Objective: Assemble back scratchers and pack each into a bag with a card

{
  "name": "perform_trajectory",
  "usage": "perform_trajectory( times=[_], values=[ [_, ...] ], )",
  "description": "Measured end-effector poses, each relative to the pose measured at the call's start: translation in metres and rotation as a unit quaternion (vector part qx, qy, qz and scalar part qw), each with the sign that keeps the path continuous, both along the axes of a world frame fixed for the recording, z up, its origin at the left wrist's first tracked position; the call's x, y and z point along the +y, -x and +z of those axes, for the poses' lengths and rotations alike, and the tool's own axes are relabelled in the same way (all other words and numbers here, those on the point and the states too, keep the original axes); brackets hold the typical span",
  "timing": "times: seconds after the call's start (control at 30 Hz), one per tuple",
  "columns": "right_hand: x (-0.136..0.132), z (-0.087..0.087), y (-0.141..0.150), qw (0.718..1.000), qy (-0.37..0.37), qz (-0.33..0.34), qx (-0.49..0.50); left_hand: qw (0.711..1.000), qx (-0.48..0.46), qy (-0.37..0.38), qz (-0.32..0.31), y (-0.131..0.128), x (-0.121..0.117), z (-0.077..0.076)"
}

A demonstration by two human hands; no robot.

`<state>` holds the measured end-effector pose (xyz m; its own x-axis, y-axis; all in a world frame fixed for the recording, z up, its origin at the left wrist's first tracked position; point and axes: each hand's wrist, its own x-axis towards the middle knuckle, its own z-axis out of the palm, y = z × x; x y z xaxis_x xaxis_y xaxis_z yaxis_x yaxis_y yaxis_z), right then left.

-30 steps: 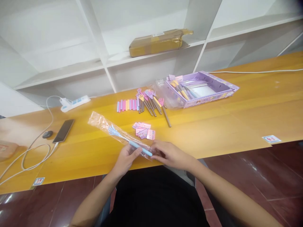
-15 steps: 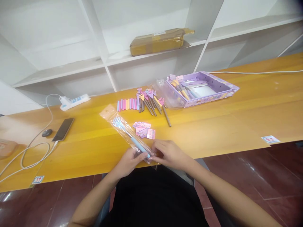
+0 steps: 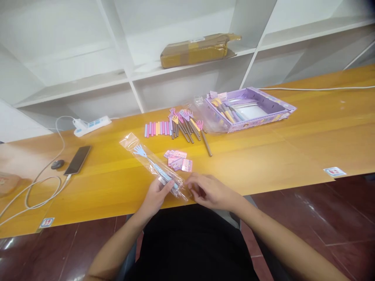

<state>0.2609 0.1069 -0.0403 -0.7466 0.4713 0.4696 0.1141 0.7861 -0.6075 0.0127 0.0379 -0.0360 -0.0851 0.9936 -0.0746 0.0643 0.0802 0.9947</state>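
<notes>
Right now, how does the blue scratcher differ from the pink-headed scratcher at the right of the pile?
The blue scratcher is inside a clear bag; the pink-headed scratcher has no bag around it.
The blue scratcher is in the left hand; the pink-headed scratcher lies on the table.
The blue scratcher has a blue grip; the pink-headed scratcher's handle is dark.
Both have pronged, hand-shaped heads.

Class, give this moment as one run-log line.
left hand: holds blue hand-headed stick in clear bag; right hand: at bag's near end; pink cards: beside bag
</notes>
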Motion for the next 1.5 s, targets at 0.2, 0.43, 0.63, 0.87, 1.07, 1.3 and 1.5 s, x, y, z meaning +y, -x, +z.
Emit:
perform_trajectory(
  times=[0.2, 0.43, 0.63, 0.87, 1.07, 1.3, 1.5],
  values=[
    [0.003, -0.007, -0.002, 0.994, -0.095, -0.003, 0.047, 0.999, 0.005, 0.005, -0.048, -0.002, -0.001, 0.001],
    [0.004, -0.008, -0.004, 0.992, -0.120, 0.017, 0.021, 0.997, 0.011, 0.002, -0.076, -0.002, -0.001, 0.000],
    [0.003, -0.006, -0.003, 0.995, -0.091, 0.018, 0.029, 0.995, 0.038, -0.006, -0.094, 0.000, -0.002, -0.003],
    [0.003, -0.001, -0.003, 0.999, -0.027, 0.001, 0.040, 0.980, 0.109, -0.008, -0.167, -0.003, -0.004, 0.008],
    [0.004, -0.002, -0.001, 0.999, -0.001, -0.018, 0.026, 0.976, 0.100, -0.044, -0.186, -0.002, -0.006, 0.016],
    [0.005, -0.006, 0.000, 0.999, -0.008, -0.021, 0.023, 0.968, 0.175, -0.022, -0.181, -0.005, -0.008, 0.016],
    [0.005, -0.001, -0.001, 0.994, 0.085, -0.056, -0.037, 0.966, 0.172, -0.015, -0.191, -0.007, -0.007, 0.015]
  ],
)
